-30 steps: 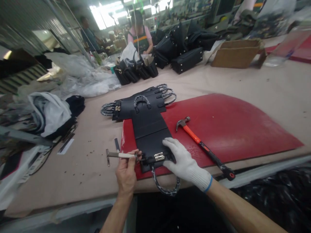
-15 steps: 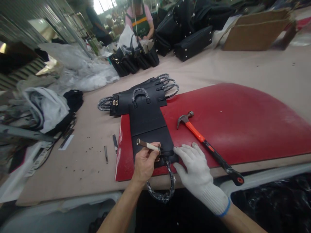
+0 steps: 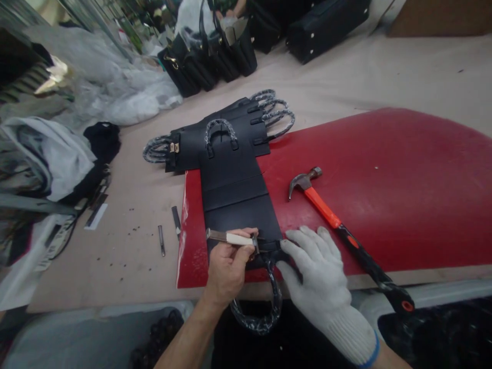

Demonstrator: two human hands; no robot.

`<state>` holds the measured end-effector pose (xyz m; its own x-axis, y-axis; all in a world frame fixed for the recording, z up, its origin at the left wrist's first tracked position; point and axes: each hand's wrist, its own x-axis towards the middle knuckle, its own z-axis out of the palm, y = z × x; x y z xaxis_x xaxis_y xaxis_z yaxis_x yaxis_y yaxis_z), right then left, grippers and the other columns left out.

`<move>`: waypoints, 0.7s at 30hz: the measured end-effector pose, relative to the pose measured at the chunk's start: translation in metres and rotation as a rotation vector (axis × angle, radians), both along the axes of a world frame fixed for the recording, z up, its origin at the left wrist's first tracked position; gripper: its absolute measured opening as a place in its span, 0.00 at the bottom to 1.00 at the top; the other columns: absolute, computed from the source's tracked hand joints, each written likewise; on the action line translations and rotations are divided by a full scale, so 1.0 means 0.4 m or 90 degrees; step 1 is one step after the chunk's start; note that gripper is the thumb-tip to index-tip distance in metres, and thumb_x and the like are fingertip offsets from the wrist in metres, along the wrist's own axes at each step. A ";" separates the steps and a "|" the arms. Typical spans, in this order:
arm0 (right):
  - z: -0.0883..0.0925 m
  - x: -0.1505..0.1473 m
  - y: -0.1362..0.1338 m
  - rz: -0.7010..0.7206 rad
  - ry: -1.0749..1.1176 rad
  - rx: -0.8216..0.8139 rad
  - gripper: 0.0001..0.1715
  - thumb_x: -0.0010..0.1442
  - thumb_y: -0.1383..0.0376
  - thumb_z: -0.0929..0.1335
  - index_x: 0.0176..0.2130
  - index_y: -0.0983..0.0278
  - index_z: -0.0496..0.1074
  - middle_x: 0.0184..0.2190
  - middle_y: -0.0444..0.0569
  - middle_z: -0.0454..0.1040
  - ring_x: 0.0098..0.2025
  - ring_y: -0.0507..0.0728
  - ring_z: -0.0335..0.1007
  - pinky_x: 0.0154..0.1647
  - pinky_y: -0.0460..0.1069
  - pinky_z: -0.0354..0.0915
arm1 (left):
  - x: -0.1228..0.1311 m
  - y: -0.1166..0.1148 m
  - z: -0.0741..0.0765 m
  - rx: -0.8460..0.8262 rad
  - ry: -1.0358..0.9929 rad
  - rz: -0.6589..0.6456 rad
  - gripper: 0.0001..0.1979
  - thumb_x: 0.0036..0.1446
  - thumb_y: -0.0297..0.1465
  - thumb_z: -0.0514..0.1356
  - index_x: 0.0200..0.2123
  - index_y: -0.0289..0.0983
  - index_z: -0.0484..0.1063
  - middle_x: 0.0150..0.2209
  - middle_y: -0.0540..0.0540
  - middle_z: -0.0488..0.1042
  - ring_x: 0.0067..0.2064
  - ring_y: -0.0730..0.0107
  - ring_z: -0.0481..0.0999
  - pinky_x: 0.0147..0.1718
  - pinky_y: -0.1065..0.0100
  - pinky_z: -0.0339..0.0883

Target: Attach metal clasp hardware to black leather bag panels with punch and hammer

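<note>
My bare left hand [image 3: 227, 269] is closed round a metal punch-like tool [image 3: 230, 238] with a white wrapped middle, lying nearly flat over the near end of a black leather panel [image 3: 238, 189]. My right hand [image 3: 319, 282], in a white glove, rests with fingers spread at the panel's right edge, by a small black strap; it grasps nothing visible. A plastic-wrapped handle [image 3: 275, 302] loops from the panel's near end over the table edge. The panel lies on a red mat [image 3: 384, 205]. Right of it, a claw hammer [image 3: 326, 215] with an orange and black handle lies on the mat.
More black panels with wrapped handles [image 3: 279, 115] lie at the panel's far end. Two small metal tools [image 3: 161, 241] sit left of the mat. Black bags [image 3: 215, 61], plastic wrapping [image 3: 126, 97] and a cardboard box [image 3: 442, 18] stand farther back. A person's arm shows at the top.
The view has moved closer and tipped down. The tool in my left hand now lies flatter, its head end beside the strap. My right hand stays by the panel's edge.
</note>
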<state>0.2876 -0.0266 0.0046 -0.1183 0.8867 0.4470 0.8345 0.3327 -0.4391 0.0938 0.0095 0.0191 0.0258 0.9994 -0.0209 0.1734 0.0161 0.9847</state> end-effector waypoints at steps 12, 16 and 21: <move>-0.005 0.001 0.000 0.028 -0.002 -0.024 0.14 0.61 0.69 0.69 0.47 0.61 0.72 0.50 0.53 0.79 0.59 0.70 0.69 0.65 0.73 0.57 | -0.008 0.004 0.001 -0.007 0.033 -0.019 0.05 0.62 0.32 0.62 0.40 0.38 0.74 0.47 0.41 0.83 0.49 0.58 0.83 0.42 0.64 0.79; -0.005 0.000 0.000 0.027 -0.014 -0.035 0.19 0.61 0.69 0.69 0.52 0.60 0.72 0.51 0.53 0.78 0.59 0.69 0.69 0.66 0.72 0.57 | -0.013 0.004 -0.005 0.000 0.042 -0.040 0.04 0.63 0.30 0.62 0.41 0.39 0.74 0.49 0.42 0.82 0.50 0.58 0.82 0.48 0.60 0.78; 0.006 -0.002 0.000 0.025 0.002 -0.041 0.12 0.60 0.69 0.70 0.45 0.59 0.73 0.50 0.52 0.79 0.59 0.69 0.69 0.65 0.72 0.57 | -0.015 0.005 -0.001 0.001 0.042 -0.050 0.05 0.63 0.28 0.61 0.42 0.38 0.75 0.49 0.42 0.82 0.49 0.59 0.82 0.47 0.61 0.78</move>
<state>0.2869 -0.0265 0.0069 -0.1527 0.9082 0.3897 0.8197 0.3367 -0.4635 0.0879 0.0116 0.0185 0.1024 0.9945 -0.0232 0.2381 -0.0019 0.9712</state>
